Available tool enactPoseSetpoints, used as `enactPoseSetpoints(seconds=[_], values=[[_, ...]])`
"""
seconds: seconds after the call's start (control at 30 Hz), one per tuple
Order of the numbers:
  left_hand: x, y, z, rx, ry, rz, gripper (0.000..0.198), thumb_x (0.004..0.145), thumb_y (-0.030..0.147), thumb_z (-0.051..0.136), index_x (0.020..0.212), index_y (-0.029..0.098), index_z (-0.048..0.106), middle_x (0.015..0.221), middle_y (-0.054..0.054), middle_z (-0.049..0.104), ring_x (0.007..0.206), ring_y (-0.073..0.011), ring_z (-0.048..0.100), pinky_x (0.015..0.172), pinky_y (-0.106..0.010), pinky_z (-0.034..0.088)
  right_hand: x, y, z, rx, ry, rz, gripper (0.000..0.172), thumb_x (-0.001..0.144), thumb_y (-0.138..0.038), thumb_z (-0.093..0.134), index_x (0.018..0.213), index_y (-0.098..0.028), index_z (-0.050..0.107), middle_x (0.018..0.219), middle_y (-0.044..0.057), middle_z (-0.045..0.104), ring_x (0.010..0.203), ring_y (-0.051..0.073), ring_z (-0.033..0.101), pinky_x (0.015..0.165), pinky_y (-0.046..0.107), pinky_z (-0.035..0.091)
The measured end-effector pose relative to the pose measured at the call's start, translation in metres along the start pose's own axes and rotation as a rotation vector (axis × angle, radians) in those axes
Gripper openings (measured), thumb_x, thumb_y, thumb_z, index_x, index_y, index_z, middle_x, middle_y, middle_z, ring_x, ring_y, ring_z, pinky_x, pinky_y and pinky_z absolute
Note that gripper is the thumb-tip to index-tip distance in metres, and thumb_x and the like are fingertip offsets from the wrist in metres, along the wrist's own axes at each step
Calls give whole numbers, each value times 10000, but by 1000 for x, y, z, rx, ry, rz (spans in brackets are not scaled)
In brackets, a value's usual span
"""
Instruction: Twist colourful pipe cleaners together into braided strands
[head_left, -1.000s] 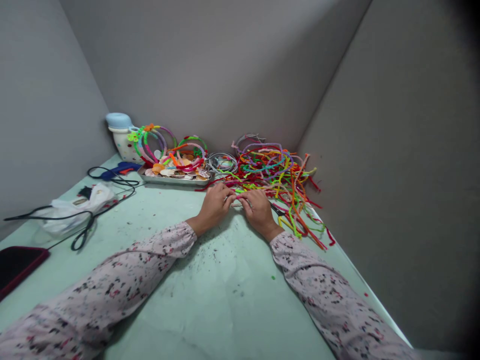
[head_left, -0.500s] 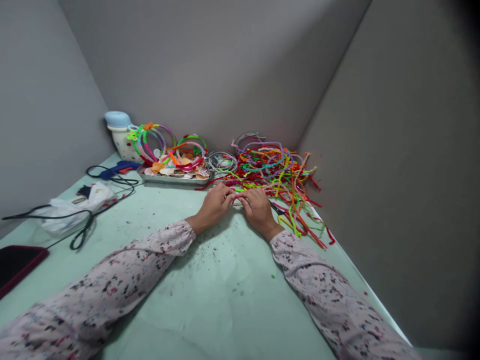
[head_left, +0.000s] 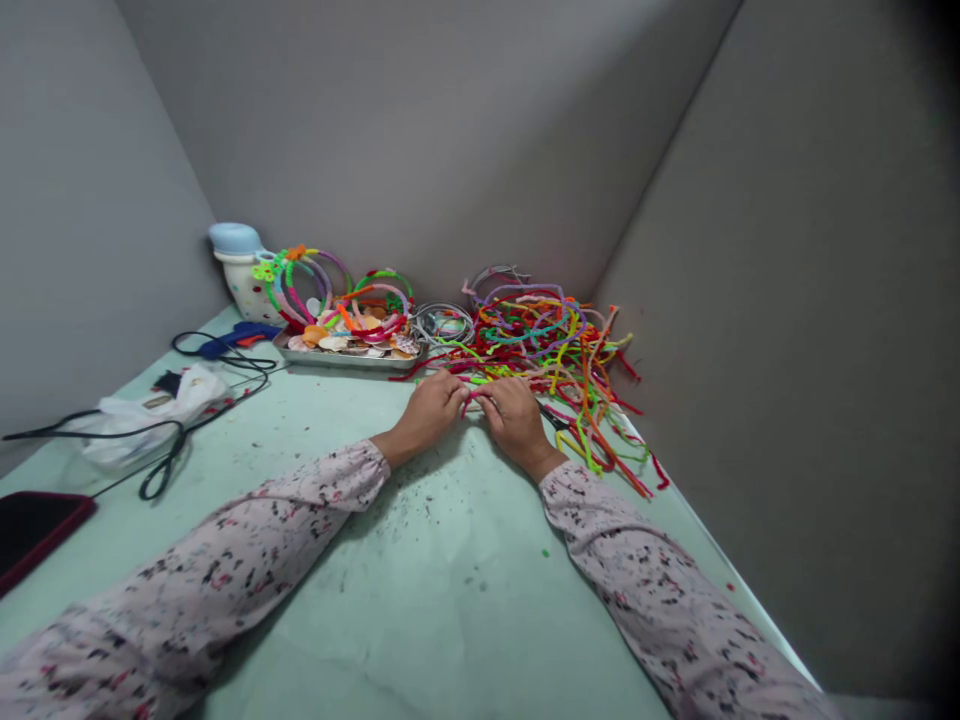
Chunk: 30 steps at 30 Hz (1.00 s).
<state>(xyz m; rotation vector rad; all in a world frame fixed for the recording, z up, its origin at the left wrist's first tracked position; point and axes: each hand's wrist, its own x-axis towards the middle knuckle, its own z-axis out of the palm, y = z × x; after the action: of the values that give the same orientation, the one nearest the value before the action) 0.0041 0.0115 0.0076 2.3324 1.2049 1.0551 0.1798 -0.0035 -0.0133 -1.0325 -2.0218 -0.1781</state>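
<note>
Between the fingertips of both hands is a dark pink pipe cleaner (head_left: 471, 396), its short end pointing down toward the table. My left hand (head_left: 433, 412) pinches it from the left, and my right hand (head_left: 514, 418) pinches it from the right, the two nearly touching. Just behind the fingers lies a tangled heap of coloured pipe cleaners (head_left: 536, 325) in red, green, yellow, orange and purple. Close to my right hand, a pair of scissors (head_left: 555, 418) shows its dark part, partly under the strands.
A metal tray (head_left: 349, 360) at the back holds shells and colourful wrapped rings (head_left: 301, 290). Grey wire coils (head_left: 444, 324) sit beside it. A blue-lidded bottle (head_left: 244, 270), a plastic bag (head_left: 142, 420), a black cable (head_left: 180, 430) and a red-edged phone-like device (head_left: 45, 535) are on the left.
My fingers have shifted slightly on the pink pipe cleaner, and its short end now hangs more plainly below them. Both arms stay almost in place.
</note>
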Motion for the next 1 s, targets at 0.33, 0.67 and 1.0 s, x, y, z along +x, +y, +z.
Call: enactPoseSetpoints(seconds=[0.33,0.67,1.0], values=[[1,-5,3,-33,-37,-26,313,911,289,404,653,177,543,735,-17,501,739,-158,494,708,-295,385,-1,0,1,0,-16,7,215,969,-313,461,965,-209,649,892,58,660,885,217,527,825,363,392],[2,-6,3,-70,-39,-33,308,884,242,434,593,179,514,697,-15,535,734,-157,508,711,-294,423,-1,2,2,-8,-39,15,234,971,-325,452,969,-213,658,885,61,654,881,222,525,823,370,391],[0,-3,-1,-122,-64,-50,324,896,262,419,605,173,531,710,-14,537,763,-160,510,754,-302,424,-1,1,1,-18,-29,-3,210,966,-312,470,954,-204,650,890,59,652,884,218,524,824,362,391]])
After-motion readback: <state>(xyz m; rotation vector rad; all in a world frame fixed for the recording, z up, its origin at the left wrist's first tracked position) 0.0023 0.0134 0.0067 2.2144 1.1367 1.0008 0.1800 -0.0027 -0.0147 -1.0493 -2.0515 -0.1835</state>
